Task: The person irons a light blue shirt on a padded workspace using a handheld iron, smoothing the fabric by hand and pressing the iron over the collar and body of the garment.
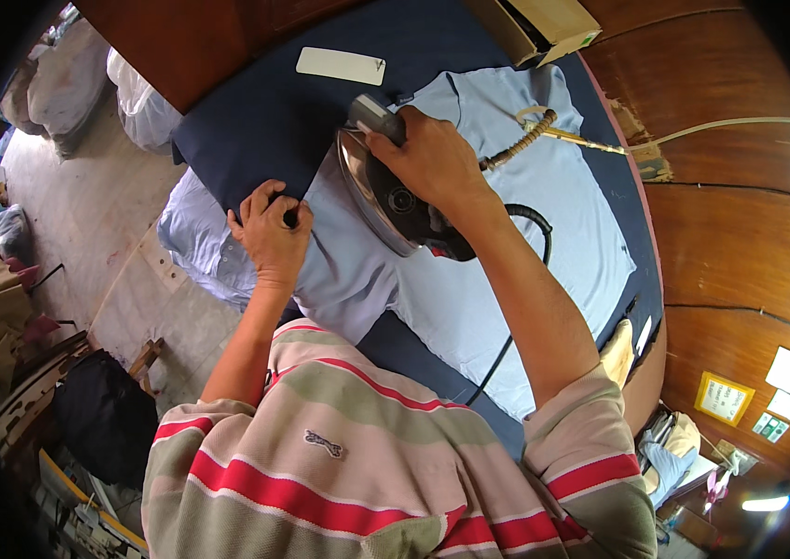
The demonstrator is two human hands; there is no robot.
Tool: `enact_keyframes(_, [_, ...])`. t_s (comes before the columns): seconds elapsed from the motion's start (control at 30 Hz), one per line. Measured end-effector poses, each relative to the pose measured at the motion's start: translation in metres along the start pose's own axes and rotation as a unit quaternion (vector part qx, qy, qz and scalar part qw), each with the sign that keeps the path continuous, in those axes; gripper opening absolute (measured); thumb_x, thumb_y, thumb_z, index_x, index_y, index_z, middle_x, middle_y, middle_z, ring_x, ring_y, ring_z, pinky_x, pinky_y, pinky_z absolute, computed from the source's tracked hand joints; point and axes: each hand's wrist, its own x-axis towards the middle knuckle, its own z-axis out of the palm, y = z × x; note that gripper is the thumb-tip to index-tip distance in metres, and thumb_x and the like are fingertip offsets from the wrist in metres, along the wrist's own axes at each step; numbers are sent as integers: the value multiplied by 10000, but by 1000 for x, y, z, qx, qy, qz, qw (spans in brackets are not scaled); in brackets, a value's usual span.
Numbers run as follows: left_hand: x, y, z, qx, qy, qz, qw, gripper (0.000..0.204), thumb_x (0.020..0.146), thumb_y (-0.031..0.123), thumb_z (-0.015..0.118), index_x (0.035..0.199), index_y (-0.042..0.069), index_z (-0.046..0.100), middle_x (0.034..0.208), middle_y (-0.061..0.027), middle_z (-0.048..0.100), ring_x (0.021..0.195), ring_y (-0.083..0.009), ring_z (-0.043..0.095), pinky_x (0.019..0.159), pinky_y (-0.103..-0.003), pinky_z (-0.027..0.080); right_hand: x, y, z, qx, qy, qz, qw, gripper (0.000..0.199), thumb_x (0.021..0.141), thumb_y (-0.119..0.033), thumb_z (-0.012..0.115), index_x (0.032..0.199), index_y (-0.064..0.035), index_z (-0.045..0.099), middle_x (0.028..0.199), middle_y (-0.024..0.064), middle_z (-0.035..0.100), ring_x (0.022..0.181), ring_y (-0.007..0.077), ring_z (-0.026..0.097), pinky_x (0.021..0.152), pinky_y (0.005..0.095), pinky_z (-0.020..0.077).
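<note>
My right hand (437, 158) is wrapped round the grey handle of a clothes iron (399, 200) with a dark body and a shiny metal side. The iron rests on pale blue cloth. A light blue shirt (525, 214) lies spread to the right, partly under my right forearm. My left hand (274, 228) has its fingers curled at the lower corner of a dark blue cloth (255, 149), seemingly pinching it; the fingertips are partly hidden. Below that hand, pale lavender-blue fabric with buttons (208, 247) droops over the left edge.
A brown wrapped hose (516, 144) and a black cord (544, 228) run from the iron. A white rectangular card (341, 65) and an open cardboard box (544, 28) are at the far side. Wooden panels (730, 224) stand right; plastic bags (138, 102) sit on the floor left.
</note>
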Motion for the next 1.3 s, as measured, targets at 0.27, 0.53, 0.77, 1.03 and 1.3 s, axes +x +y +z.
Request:
enact_keyframes(0.27, [-1,-2,-1,1,6,6,1000,81,678,193,688,699,128,645,1074,39,568,1062,-209,490,1016,-561,190,-8,5,-11,6,-7,9,1000,486,818,-450,539,955,15,574,775,231,641,779,381,639,707,445,504])
enact_keyframes(0.53, [-1,2,-4,5,-9,2,1000,86,694,196,668,715,119,637,1094,31,574,1078,-214,491,1026,-529,192,4,5,-4,-7,-4,-8,1000,491,804,-460,530,917,15,588,790,228,645,785,382,643,714,445,515])
enact_keyframes(0.77, [4,9,-12,36,-39,10,999,151,722,191,642,857,125,632,1134,25,566,1103,-225,489,1031,-502,199,24,2,-3,22,-16,-15,1000,540,777,-466,529,967,37,591,826,232,646,809,381,639,738,437,509])
enact_keyframes(1.03, [64,31,30,79,-151,262,950,461,877,244,504,1326,175,425,1381,2,413,1280,-231,361,1025,-523,227,-23,40,-12,-8,26,73,997,479,821,-434,538,889,40,557,769,245,632,779,394,630,706,456,500])
enact_keyframes(1.3, [79,25,27,251,-220,285,898,504,950,329,344,1431,205,255,1487,43,249,1377,-203,202,1062,-523,174,-65,38,-11,1,-50,15,999,439,802,-403,571,990,-6,560,753,255,623,743,414,620,682,453,501])
